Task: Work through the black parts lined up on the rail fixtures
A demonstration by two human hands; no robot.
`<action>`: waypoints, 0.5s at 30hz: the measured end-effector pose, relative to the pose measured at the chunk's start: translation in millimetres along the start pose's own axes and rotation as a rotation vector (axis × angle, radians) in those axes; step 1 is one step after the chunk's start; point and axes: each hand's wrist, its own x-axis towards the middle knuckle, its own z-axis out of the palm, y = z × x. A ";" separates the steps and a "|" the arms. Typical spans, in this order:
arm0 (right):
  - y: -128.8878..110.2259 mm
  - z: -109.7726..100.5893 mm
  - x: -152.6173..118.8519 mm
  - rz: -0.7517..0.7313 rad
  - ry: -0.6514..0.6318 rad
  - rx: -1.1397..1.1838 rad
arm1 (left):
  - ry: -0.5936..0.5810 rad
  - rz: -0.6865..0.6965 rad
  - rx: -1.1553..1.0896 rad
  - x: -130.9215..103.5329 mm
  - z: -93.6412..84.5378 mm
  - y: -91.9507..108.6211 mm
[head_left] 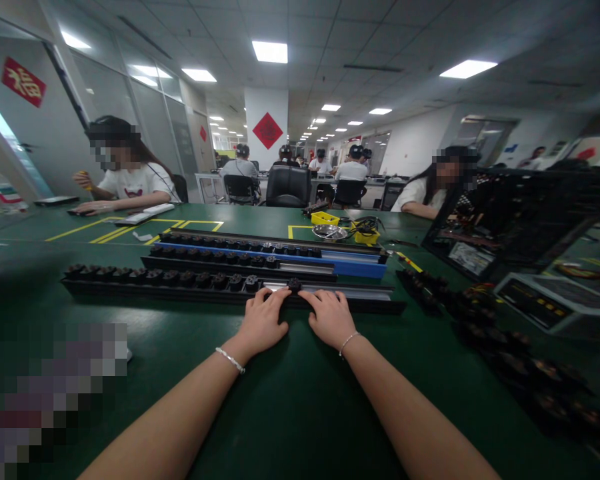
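A long black rail (200, 288) lies across the table in front of me, with a row of small black round parts (171, 277) along its left stretch. One black round part (294, 285) sits apart from that row, toward the rail's right half. My left hand (264, 321) has its index fingertip at this part's left side; my right hand (331, 320) meets it from the right. The two fingertips hold it between them, while both thumbs hang lower, off the part. How firmly they press cannot be made out.
Behind are a blue rail (360, 269) and other part-filled rails. Farther back are a metal dish (329, 232) and yellow bins (325, 219). Loose black parts (515, 367), a power supply (545, 303) and an open computer case (480, 233) stand right. People sit across the table.
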 end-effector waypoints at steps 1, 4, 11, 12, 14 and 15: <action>-0.1 -0.4 -0.1 -0.002 0.003 -0.002 | 0.001 0.002 0.001 -0.1 -0.3 0.3; -0.3 -1.4 -0.6 -0.010 0.007 -0.012 | 0.005 0.008 0.001 -0.4 -0.9 1.1; 1.9 -0.4 -0.9 -0.029 0.030 -0.008 | 0.009 0.013 0.016 -1.6 -1.0 1.1; 2.2 -0.4 -1.0 -0.031 0.031 -0.005 | 0.009 0.016 0.017 -1.8 -0.9 0.9; 2.6 -0.4 -1.3 -0.033 0.031 -0.002 | 0.011 0.019 0.019 -2.2 -0.4 0.6; 2.8 -0.5 -1.4 -0.033 0.032 0.000 | 0.012 0.020 0.020 -2.4 -0.1 0.5</action>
